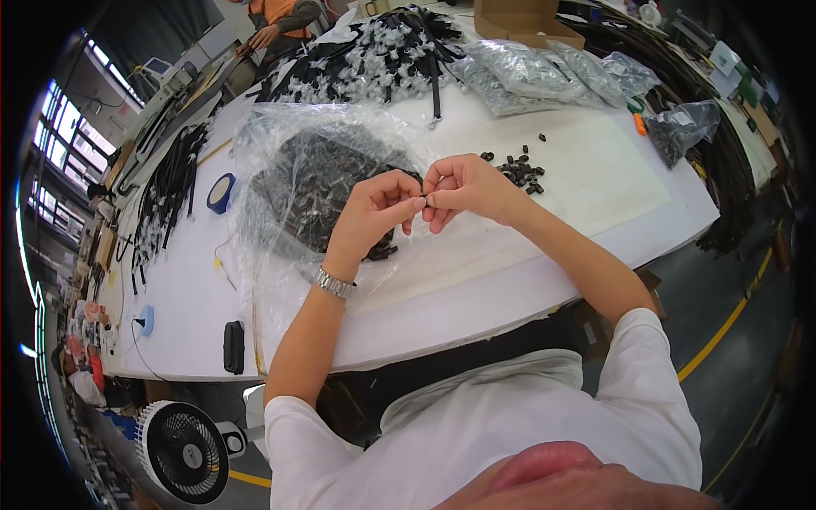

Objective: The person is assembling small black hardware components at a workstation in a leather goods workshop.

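My left hand (380,206) and my right hand (457,194) meet over the white table, fingertips pinched together around a small dark piece (425,199). Most of that piece is hidden by my fingers. Left of and behind my hands lies a large clear plastic bag (259,204), open and full of small dark parts (327,174). A few of those parts spill out under my left hand. To the right of my right hand, a loose scatter of small black parts (520,172) rests on a cream sheet (586,161).
Black straps with clear wrapping (382,55) are heaped at the back. Filled plastic bags (527,72) and a cardboard box (527,21) stand behind right. A blue tape roll (221,194) and black case (234,347) lie left. A fan (183,450) stands below; a person (280,21) is at far left.
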`<state>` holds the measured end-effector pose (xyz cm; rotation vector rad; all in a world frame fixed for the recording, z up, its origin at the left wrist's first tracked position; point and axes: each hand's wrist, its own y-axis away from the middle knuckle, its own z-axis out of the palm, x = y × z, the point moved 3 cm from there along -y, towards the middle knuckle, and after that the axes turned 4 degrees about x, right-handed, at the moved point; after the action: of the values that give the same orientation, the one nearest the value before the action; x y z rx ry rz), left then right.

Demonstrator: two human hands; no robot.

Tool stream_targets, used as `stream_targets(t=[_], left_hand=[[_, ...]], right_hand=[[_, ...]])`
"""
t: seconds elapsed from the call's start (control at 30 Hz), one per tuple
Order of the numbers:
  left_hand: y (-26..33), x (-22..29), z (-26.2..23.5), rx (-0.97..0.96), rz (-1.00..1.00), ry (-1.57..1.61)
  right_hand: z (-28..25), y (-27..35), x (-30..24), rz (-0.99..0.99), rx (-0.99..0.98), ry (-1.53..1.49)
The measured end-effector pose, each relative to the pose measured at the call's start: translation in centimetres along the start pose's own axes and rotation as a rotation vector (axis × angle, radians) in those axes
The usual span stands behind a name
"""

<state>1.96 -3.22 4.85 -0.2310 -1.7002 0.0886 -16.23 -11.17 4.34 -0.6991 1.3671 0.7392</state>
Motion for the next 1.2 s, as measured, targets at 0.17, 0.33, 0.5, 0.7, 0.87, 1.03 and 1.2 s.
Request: stream_targets(t=[0.17,0.33,0.5,0.7,0.87,1.03,1.2], left_hand=[[-0.1,-0.7,-0.2,-0.062,-0.084,0.102],[0.1,-0.3,0.5,-0.042,-0.152,0.071],[0.5,-0.7,1.8,0.22,-0.015,-0.345],[0.3,-0.1,1.2,0.223,0.046,-0.075],[-0.3,-0.6,0.5,-0.016,-0.002,0.534],[0.1,-0.8,-0.3,-0.119,-0.107,0.634],[0.2,0.5,0.1,-0.098,-0.076,0.49]], right_hand=[[1.1,0.5,0.2,-0.048,0.101,0.159],[1.6,1.0,0.5,-0.099,0.178,0.316],[1.9,0.2,1.6,-0.258,0.234,0.39],[1.7,0.7,0.8,-0.502,0.401,0.667],[1.8,1.1,-0.2,-0.798,0.423,0.672],[2.1,1.7,-0.6,-0.91,0.36,0.7],[1.7,1.8,-0.3,-0.749,0.319,0.528]])
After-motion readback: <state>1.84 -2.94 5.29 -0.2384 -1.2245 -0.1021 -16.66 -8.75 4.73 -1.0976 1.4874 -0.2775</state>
